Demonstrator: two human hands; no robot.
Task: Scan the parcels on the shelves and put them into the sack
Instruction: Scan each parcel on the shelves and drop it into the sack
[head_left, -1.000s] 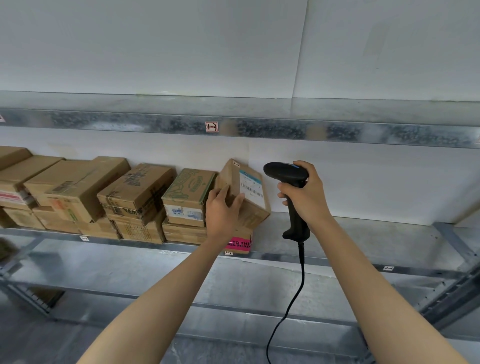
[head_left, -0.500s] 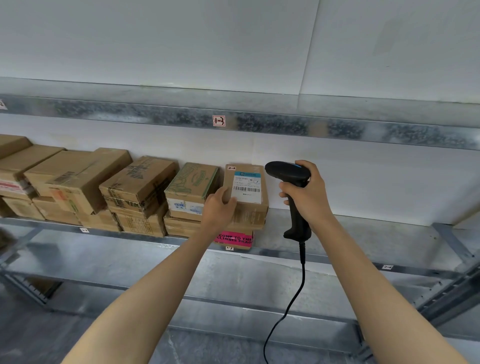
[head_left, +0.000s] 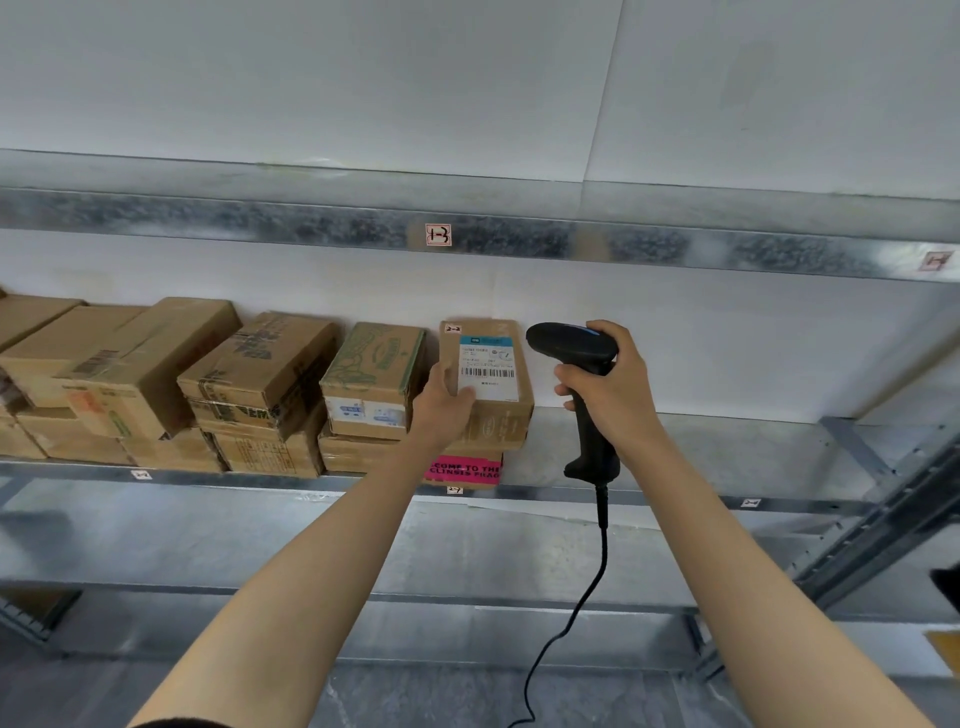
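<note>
A small cardboard parcel stands tilted up on the middle shelf, its white barcode label facing me. My left hand grips its left edge, thumb on the label's lower corner. It rests on a lower box with a pink label. My right hand grips the handle of a black corded barcode scanner, whose head sits just right of the label. The sack is not in view.
Several more cardboard boxes are stacked in two layers along the shelf to the left. A metal shelf beam runs overhead. A lower shelf lies under my arms, and an upright post stands at right.
My left hand has turned the parcel upright so its label faces me squarely. The scanner has stayed beside it.
</note>
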